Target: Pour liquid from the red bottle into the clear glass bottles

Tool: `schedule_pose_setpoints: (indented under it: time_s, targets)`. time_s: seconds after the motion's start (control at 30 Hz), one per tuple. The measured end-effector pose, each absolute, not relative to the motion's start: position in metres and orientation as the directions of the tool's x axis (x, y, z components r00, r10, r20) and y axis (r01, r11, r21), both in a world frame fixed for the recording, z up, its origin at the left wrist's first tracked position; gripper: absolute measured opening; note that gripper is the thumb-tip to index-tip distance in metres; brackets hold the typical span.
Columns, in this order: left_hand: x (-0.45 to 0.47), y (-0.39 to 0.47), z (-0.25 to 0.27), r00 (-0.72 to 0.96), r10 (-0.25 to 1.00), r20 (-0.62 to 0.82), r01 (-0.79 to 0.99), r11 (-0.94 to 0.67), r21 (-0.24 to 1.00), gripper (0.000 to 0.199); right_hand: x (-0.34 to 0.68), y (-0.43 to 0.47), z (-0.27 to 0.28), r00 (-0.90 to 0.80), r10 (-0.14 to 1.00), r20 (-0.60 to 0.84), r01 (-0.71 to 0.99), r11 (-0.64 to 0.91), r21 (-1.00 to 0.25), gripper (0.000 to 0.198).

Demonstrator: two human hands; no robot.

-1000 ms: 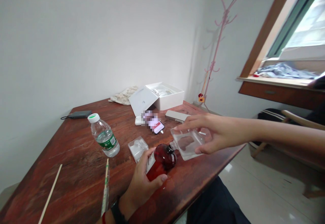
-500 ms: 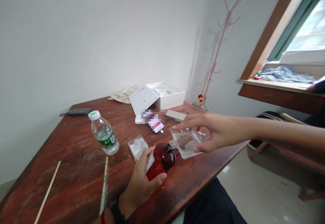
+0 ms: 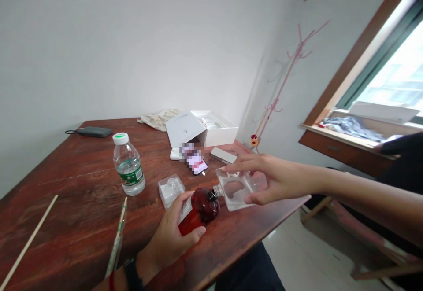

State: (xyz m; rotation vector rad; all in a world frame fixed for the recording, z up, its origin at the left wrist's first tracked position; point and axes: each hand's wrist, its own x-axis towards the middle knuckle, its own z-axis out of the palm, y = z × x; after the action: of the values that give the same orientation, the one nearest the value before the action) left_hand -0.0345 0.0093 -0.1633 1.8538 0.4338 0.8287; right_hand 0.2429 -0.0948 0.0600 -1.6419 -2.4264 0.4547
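Note:
My left hand (image 3: 172, 233) wraps round a reddish-brown bottle (image 3: 206, 207) with a dark neck and a pale label. The bottle leans to the right, low over the table. My right hand (image 3: 271, 178) grips a clear, square-sided bottle (image 3: 236, 192) from above, tilted with its threaded mouth down to the left. The two bottle mouths meet, and I cannot tell which, if either, sits inside the other. Just left of the brown bottle lies a small clear plastic case (image 3: 171, 189).
On the wooden table (image 3: 82, 181) stand a water bottle (image 3: 129, 167) and an open white box (image 3: 220, 134). A phone (image 3: 194, 161), a slim pale box (image 3: 224, 155), a power bank (image 3: 95, 131), a cloth (image 3: 158, 119), a bare stick (image 3: 29, 238) and wrapped chopsticks (image 3: 117, 240) lie around.
The whole view has shifted and tilted a little, so the table's things sit further left. Both hands keep their hold, and the bottle mouths stay together.

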Motion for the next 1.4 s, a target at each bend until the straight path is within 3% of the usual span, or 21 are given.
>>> schedule_pose_setpoints:
  time_s: [0.3, 1.4]
  targets:
    - [-0.036, 0.007, -0.161, 0.689, 0.619, 0.378, -0.106, -0.43, 0.897, 0.068, 0.237, -0.094, 0.067, -0.361, 0.928, -0.095, 0.896, 0.317, -0.31, 0.075]
    - [-0.033, 0.001, -0.158, 0.642, 0.672, 0.37, -0.224, -0.297, 0.928, 0.073, 0.234, -0.085, 0.075, -0.477, 0.876, -0.066, 0.849, 0.44, -0.292, 0.076]
